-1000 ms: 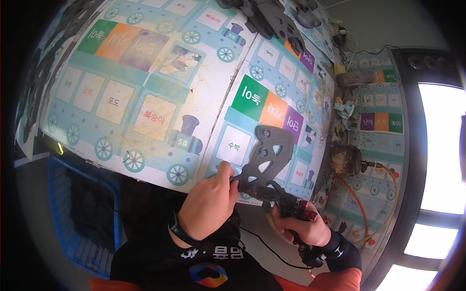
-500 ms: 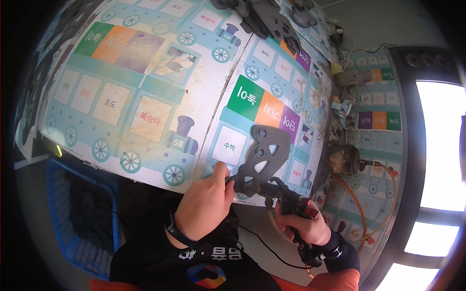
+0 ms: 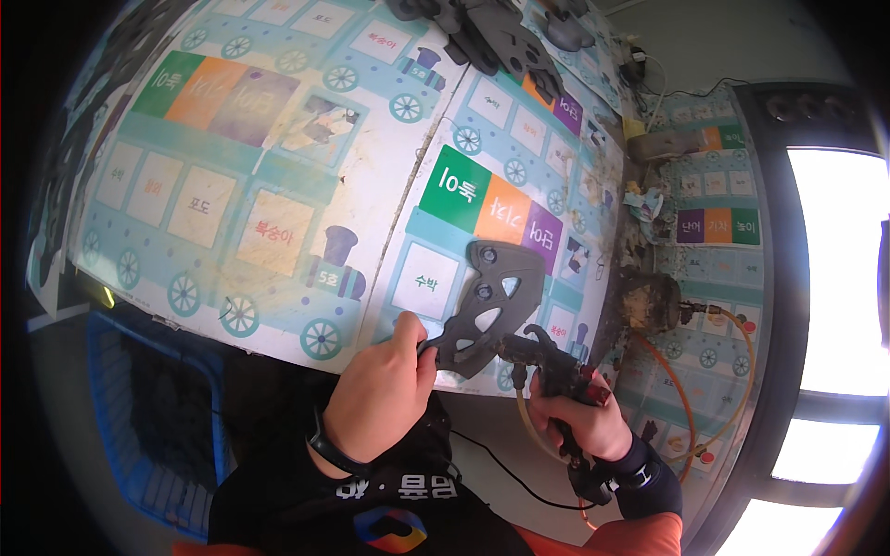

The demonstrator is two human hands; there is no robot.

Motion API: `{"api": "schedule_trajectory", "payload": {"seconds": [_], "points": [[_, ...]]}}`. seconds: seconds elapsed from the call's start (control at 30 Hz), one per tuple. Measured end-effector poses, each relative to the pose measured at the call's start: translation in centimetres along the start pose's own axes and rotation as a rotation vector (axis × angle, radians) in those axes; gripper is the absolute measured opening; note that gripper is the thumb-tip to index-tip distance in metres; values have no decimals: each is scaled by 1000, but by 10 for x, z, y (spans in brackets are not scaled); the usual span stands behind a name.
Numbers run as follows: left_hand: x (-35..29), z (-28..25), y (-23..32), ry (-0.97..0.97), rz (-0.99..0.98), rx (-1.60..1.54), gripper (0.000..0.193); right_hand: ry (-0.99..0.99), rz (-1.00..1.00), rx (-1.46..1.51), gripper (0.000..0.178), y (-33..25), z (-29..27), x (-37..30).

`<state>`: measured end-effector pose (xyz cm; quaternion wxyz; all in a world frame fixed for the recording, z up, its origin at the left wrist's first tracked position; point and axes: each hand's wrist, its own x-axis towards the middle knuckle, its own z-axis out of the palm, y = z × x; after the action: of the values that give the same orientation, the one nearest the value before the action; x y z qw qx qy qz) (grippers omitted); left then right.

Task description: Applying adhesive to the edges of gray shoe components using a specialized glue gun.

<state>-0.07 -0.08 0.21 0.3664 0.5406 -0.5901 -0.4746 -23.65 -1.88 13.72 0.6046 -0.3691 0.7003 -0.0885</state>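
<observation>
My left hand (image 3: 378, 397) is closed on the lower left end of a dark grey flat part (image 3: 485, 317) with several cut-out openings, tilted over the front edge of the printed table covering. In my right hand (image 3: 593, 419) is a dark spray gun (image 3: 556, 366) with red knobs, my fingers wrapped round its handle. Its nozzle end lies close to the part's lower right edge; whether they touch I cannot tell. A pale hose (image 3: 530, 422) hangs from beneath the gun's front. No spray can be made out.
More dark grey parts (image 3: 501, 46) lie at the table's far side, others (image 3: 111, 74) at the far left. A blue crate (image 3: 153, 426) stands below the table's left front. To the right are a stained round container (image 3: 646, 306) and an orange hose (image 3: 681, 398).
The spray gun has shifted slightly up and to the right relative to the grey part. My left hand keeps its hold. The whole view has moved a little.
</observation>
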Motion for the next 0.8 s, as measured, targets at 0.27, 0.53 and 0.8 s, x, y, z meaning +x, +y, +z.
{"api": "schedule_trajectory", "payload": {"seconds": [0.27, 0.53, 0.8], "points": [[1, -2, 2, -12, 28, 23, 21, -15, -26, 28, 16, 1, -9, 6], [1, -3, 3, -20, 27, 32, 21, 36, -48, 42, 16, -1, -15, 10], [2, -4, 3, -17, 47, 47, 22, 81, -83, 26, 9, -4, -16, 15]]}}
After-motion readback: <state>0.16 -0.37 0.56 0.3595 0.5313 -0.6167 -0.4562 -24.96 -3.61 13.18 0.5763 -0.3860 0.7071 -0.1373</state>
